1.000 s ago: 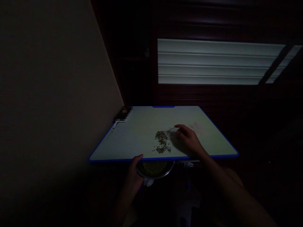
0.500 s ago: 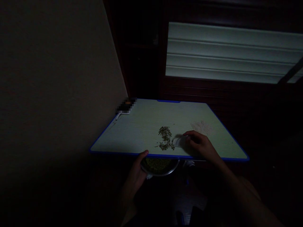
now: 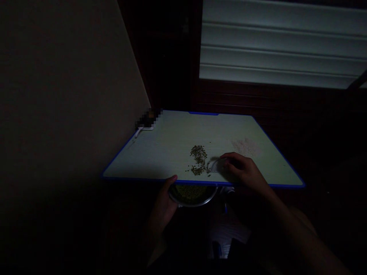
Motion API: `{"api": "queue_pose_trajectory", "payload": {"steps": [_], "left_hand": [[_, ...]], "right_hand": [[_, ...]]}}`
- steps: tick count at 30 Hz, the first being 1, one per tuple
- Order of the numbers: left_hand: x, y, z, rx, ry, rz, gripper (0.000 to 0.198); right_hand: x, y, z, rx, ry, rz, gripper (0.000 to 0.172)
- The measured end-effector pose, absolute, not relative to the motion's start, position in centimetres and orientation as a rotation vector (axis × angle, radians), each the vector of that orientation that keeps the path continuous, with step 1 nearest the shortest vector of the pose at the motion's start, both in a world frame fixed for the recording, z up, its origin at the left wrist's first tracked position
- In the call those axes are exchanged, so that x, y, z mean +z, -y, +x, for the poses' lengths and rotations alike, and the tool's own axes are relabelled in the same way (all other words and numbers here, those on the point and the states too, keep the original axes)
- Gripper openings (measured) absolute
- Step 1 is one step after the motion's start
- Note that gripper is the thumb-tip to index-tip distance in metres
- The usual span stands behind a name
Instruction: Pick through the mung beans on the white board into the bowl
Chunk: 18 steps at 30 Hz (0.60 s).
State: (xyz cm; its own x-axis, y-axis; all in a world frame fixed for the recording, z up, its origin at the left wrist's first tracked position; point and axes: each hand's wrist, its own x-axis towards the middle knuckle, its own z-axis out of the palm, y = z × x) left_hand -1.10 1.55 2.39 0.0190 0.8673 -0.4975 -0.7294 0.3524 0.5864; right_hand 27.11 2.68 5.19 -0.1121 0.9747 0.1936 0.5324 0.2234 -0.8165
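Observation:
A pale board with a blue rim (image 3: 172,145) carries a loose patch of small greenish-brown grains (image 3: 198,156). My right hand (image 3: 241,166) is over the board to the right of the grains, its fingers closed on a clear, curved scraper-like piece (image 3: 215,165) that touches the surface near them. Under the front edge hangs a metal bowl (image 3: 197,203) holding more greenish grains. My left hand (image 3: 166,200) grips the bowl's left side, with the thumb resting on the board's front edge.
A pale, pinkish scatter of small bits (image 3: 245,146) lies on the board's right part. At its back left corner is a blurred dark object (image 3: 148,119) with a white edge. A wall rises at left; a slatted pale panel (image 3: 275,46) stands behind.
The view has tilted slightly, so the board and hands appear a little higher. Both hands keep their holds, and the grain patch looks nearly the same.

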Motion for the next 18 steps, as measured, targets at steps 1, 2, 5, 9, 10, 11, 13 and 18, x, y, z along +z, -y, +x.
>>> {"api": "queue_pose_trajectory", "payload": {"steps": [1,2,5,9,10,11,13,18], "left_hand": [[2.47,-1.54,-1.06,1.251,-0.929,0.179,0.017],[2.57,-1.52,-1.02,1.251,-0.934,0.174,0.015],[2.72,-1.51,-0.94,1.254,-0.938,0.157,0.015],[2.61,-1.46,-1.03,1.261,-0.932,0.149,0.013],[2.59,-1.42,-1.08,1.255,-0.926,0.148,0.012],[2.6,-1.38,-1.12,1.249,-0.917,0.148,0.013],[2.64,-1.33,-1.15,1.244,-0.91,0.145,0.012],[2.61,-1.49,-1.03,1.254,-0.906,0.155,0.015]], "right_hand": [[5.26,-2.65,27.1,0.748,1.757,-1.404,0.037],[5.36,-2.61,27.06,0.748,1.768,-1.399,0.037],[5.72,-2.49,26.9,0.765,1.822,-1.372,0.036],[5.97,-2.39,26.74,0.77,1.857,-1.348,0.037],[5.99,-2.38,26.71,0.768,1.856,-1.348,0.036],[6.0,-2.38,26.68,0.767,1.854,-1.349,0.036],[6.03,-2.36,26.62,0.77,1.849,-1.352,0.036],[6.05,-2.28,26.73,0.794,1.853,-1.354,0.037]]}}
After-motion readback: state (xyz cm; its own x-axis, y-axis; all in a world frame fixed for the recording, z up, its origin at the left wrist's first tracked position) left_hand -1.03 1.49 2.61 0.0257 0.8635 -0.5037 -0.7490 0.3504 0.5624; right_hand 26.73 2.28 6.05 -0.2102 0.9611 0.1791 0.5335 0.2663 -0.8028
